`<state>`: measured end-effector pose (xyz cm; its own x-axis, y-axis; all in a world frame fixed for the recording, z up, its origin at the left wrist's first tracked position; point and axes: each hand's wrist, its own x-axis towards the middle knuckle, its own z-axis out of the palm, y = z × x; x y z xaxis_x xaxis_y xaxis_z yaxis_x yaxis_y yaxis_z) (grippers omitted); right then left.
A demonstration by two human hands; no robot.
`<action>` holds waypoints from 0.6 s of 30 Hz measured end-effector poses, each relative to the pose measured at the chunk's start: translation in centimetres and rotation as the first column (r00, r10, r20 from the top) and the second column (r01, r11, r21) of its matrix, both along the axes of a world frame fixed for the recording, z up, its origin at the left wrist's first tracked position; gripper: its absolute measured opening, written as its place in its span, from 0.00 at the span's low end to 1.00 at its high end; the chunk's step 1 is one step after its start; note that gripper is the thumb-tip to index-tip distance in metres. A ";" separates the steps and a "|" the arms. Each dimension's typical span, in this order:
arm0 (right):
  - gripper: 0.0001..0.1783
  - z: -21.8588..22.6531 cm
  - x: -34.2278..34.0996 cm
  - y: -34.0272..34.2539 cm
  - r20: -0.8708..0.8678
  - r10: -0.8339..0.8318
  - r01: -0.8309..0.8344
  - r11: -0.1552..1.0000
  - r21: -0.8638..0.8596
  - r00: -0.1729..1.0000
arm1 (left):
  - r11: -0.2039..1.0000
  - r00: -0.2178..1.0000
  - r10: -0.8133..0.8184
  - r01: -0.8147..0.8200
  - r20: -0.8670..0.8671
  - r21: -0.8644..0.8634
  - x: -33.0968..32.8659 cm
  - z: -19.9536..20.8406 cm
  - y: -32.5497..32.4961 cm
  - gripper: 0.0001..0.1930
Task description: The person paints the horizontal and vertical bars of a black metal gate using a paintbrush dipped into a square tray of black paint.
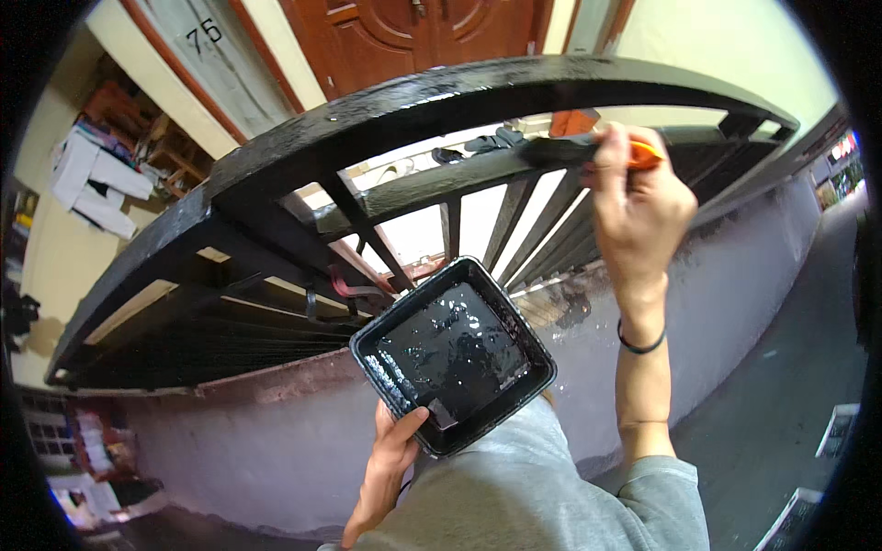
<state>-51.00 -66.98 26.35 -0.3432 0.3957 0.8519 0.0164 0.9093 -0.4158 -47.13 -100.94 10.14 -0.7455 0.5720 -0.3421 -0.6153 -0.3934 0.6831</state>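
Railing painting, seen from above the hands.

The right hand (638,207) is closed around the orange handle of a paintbrush (588,149), whose dark bristles lie flat against the middle horizontal bar of the black metal railing (386,110); the raised wrist keeps the bristles pressed along the bar's length. The left hand (390,459) grips the near corner of a square black paint tray (455,354), thumb over the rim and fingers apparently underneath, though they are hidden. The tray is held roughly level below the railing and close to the body, so the glossy black paint pooled in it stays put and within the brush's reach. The railing stands on a pale low wall (726,303) with dark splashes near its top edge.
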 end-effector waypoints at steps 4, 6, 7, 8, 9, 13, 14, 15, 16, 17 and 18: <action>0.05 0.8 -0.6 -3.4 0.016 0.142 -0.143 0.990 0.023 0.990 | 0.999 0.999 0.031 -0.031 0.011 -0.009 0.3 -0.3 -0.2 0.41; 0.05 -0.6 -1.9 -5.8 0.009 0.385 -0.383 0.919 -0.099 0.923 | 1.000 1.000 0.018 -0.018 0.009 -0.007 0.3 -0.7 -0.4 0.41; 0.05 -1.0 -2.4 -6.5 -0.029 0.471 -0.470 0.869 -0.153 0.882 | 1.000 1.000 0.027 -0.027 0.011 -0.007 0.4 -0.6 -0.5 0.41; 0.06 -0.9 -1.9 -5.4 0.095 0.324 -0.318 0.945 -0.068 0.941 | 0.999 0.999 0.039 -0.039 0.016 -0.006 0.6 -0.3 -0.4 0.41; 0.07 -0.6 -1.6 -4.1 0.077 0.226 -0.222 0.974 -0.050 0.971 | 0.999 0.999 0.050 -0.050 0.021 -0.004 0.7 -0.1 -0.5 0.41; 0.10 0.4 1.7 -0.9 -0.153 0.011 -0.030 0.992 -0.126 0.988 | 0.999 0.998 0.044 -0.043 0.042 -0.015 0.7 -0.8 -1.6 0.40; 0.10 0.8 2.4 -1.6 -0.181 0.037 -0.066 0.985 -0.158 0.983 | 0.999 0.999 0.044 -0.044 0.027 -0.024 0.8 -1.0 -1.7 0.39; 0.11 1.2 3.2 -2.4 -0.207 0.060 -0.100 0.977 -0.190 0.977 | 0.998 0.998 0.053 -0.052 0.023 -0.034 0.8 -0.9 -1.8 0.38; 0.11 0.9 3.3 -3.2 -0.213 0.086 -0.118 0.983 -0.141 0.973 | 0.997 0.998 0.062 -0.061 0.019 -0.045 0.8 -0.8 -1.6 0.38; 0.11 0.4 3.3 -4.1 -0.222 0.107 -0.131 0.986 -0.098 0.969 | 0.996 0.998 0.066 -0.065 0.012 -0.061 0.7 -0.6 -1.7 0.38; 0.10 -0.2 3.1 -5.0 -0.196 0.163 -0.181 0.980 -0.076 0.967 | 0.997 0.998 0.062 -0.061 0.011 -0.053 0.6 -0.7 -1.8 0.38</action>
